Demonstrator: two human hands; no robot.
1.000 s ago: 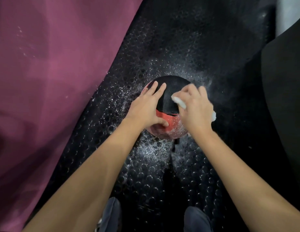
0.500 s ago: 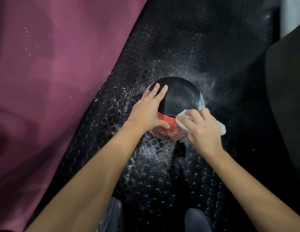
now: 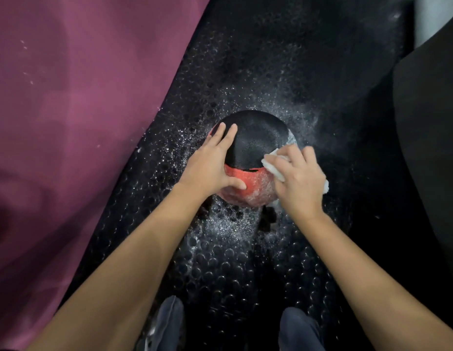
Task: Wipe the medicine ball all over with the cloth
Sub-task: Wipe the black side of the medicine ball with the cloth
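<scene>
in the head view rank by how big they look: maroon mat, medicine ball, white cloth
1. maroon mat, fills the frame's left side
2. medicine ball
3. white cloth, mostly hidden under the right hand, so its true size is unsure

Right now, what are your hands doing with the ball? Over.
Left hand flat on the medicine ball, steadying it. Right hand holds the cloth against its right side. Nothing in the way.

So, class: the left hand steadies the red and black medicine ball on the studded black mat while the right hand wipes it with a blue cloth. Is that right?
Not quite: the cloth is white, not blue, as the head view shows. The rest holds: the left hand steadies the medicine ball on the mat while the right hand wipes it.
</scene>
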